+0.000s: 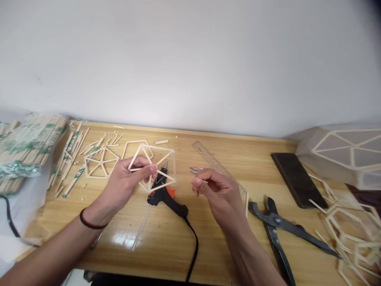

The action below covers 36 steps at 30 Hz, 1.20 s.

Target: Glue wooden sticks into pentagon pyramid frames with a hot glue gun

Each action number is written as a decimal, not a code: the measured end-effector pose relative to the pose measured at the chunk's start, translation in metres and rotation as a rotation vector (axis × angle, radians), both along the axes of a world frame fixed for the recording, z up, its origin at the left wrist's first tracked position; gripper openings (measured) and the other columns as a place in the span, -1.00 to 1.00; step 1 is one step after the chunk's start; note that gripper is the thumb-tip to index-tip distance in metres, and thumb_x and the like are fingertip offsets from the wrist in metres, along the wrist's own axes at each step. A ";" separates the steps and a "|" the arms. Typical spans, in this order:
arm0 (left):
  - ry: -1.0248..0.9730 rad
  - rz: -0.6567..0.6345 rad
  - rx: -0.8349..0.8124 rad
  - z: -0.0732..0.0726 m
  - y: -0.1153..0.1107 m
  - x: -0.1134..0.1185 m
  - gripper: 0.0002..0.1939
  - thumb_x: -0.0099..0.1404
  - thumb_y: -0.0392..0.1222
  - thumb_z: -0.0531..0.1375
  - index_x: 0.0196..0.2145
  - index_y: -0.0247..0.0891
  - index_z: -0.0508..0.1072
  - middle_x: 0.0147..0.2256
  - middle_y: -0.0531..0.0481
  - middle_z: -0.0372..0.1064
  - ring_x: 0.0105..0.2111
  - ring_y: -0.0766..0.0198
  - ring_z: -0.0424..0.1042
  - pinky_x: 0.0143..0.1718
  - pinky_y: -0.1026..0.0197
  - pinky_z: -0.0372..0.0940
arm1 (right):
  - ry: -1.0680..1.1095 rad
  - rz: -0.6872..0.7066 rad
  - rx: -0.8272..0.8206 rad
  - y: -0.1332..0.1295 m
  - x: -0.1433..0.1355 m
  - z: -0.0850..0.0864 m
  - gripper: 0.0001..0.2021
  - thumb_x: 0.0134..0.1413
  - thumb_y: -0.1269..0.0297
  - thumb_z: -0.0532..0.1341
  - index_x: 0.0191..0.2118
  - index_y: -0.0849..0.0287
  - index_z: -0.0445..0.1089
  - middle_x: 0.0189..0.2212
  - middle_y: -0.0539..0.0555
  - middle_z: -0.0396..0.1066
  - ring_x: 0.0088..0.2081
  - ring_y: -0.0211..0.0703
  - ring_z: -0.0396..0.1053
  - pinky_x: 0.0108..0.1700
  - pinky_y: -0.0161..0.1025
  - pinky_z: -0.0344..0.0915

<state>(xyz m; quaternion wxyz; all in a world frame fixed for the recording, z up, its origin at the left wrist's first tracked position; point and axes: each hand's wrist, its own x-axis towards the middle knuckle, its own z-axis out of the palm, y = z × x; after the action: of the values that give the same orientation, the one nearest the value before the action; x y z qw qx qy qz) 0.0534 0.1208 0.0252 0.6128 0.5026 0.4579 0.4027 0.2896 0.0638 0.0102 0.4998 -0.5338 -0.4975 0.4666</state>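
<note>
Evidently, the frame, a pentagon of pale sticks with spokes, is held up by the left hand above the glue gun, which is laid on the table. Near its hub the frame is pinched between left thumb and forefinger, the other fingers being curled behind it. The right hand is held apart from the frame, over the table, just beside the tips of the scissors; its thumb and forefinger are brought close, but whether anything is pinched there cannot be told.

The frame should be judged very light and fairly stiff along each stick, with little slip expected from what looks like bare wood. Its joints must be reckoned the fragile part, since a stick could be twisted loose if one corner were squeezed or bent. It is best gripped lightly at the hub, where several spokes are gathered, or by the middle of an outer stick, with the corners left unpressed. To its left, another spoked frame is laid flat beside loose sticks.
</note>
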 end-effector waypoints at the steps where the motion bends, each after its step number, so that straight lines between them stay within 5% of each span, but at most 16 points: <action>1: 0.000 -0.005 -0.001 0.000 0.000 0.000 -0.76 0.31 -0.12 0.43 -0.47 -0.24 0.60 -0.49 0.05 0.49 -0.45 0.33 0.36 -0.35 0.26 0.23 | 0.000 0.020 -0.002 -0.001 0.001 -0.003 -0.62 0.37 0.10 0.29 -0.49 0.11 0.44 -0.56 -0.04 0.37 -0.47 -0.24 0.32 -0.37 -0.24 0.26; 6: -0.004 -0.016 0.002 0.000 -0.001 0.000 -0.76 0.33 -0.13 0.42 -0.47 -0.24 0.60 -0.50 0.07 0.48 -0.45 0.35 0.35 -0.35 0.29 0.23 | 0.168 0.047 -0.052 -0.001 0.001 -0.014 -0.47 0.46 -0.07 0.16 -0.53 0.10 0.28 -0.57 -0.07 0.22 -0.51 -0.24 0.28 -0.38 -0.21 0.28; 9: -0.003 -0.020 0.002 0.000 -0.001 0.000 -0.77 0.34 -0.15 0.41 -0.46 -0.24 0.60 -0.50 0.08 0.49 -0.46 0.37 0.36 -0.35 0.31 0.24 | 0.097 0.063 -0.060 0.001 0.001 -0.010 -0.52 0.41 -0.02 0.22 -0.53 0.11 0.39 -0.58 -0.04 0.31 -0.50 -0.23 0.31 -0.39 -0.23 0.28; 14: 0.000 -0.028 0.019 -0.001 -0.001 0.000 -0.76 0.34 -0.13 0.41 -0.46 -0.24 0.59 -0.49 0.09 0.50 -0.45 0.38 0.39 -0.35 0.32 0.26 | 0.040 0.048 -0.093 0.005 0.000 -0.001 -0.80 0.09 0.21 0.45 -0.51 0.09 0.56 -0.51 -0.02 0.52 -0.42 -0.21 0.41 -0.32 -0.27 0.34; 20: 0.020 -0.033 0.028 -0.003 -0.001 -0.001 -0.74 0.35 -0.10 0.40 -0.46 -0.25 0.58 -0.49 0.07 0.49 -0.46 0.37 0.39 -0.37 0.32 0.27 | 0.134 -0.050 -0.135 0.006 -0.001 -0.008 -0.65 -0.13 0.25 0.57 -0.61 0.11 0.38 -0.58 -0.08 0.42 -0.48 -0.28 0.31 -0.40 -0.32 0.26; 25: 0.040 -0.028 0.039 -0.003 0.001 -0.002 -0.74 0.35 -0.10 0.40 -0.46 -0.25 0.58 -0.49 0.08 0.49 -0.47 0.38 0.38 -0.37 0.32 0.26 | 0.119 -0.020 -0.142 0.005 0.002 -0.013 -0.68 0.12 0.15 0.45 -0.56 0.11 0.46 -0.58 -0.02 0.45 -0.49 -0.24 0.32 -0.38 -0.26 0.28; 29: 0.035 -0.017 0.041 -0.004 0.001 -0.001 -0.74 0.35 -0.11 0.40 -0.46 -0.25 0.58 -0.49 0.08 0.49 -0.47 0.39 0.38 -0.36 0.34 0.26 | 0.169 0.008 -0.126 0.006 -0.001 -0.016 -0.48 0.32 -0.13 0.28 -0.57 0.12 0.40 -0.62 -0.02 0.35 -0.53 -0.24 0.23 -0.39 -0.22 0.24; 36: 0.059 -0.039 0.038 -0.003 -0.001 0.000 -0.74 0.36 -0.11 0.39 -0.46 -0.25 0.58 -0.49 0.07 0.50 -0.46 0.38 0.39 -0.37 0.34 0.27 | 0.525 -0.038 -0.133 0.007 -0.009 -0.008 -0.55 0.20 -0.05 0.44 -0.47 0.12 0.30 -0.50 -0.11 0.17 -0.50 -0.31 0.09 -0.41 -0.27 0.20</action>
<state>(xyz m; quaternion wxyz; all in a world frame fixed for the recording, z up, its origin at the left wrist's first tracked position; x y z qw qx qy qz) 0.0532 0.1203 0.0221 0.5971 0.5349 0.4581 0.3841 0.2811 0.0710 0.0026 0.5843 -0.4356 -0.3089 0.6111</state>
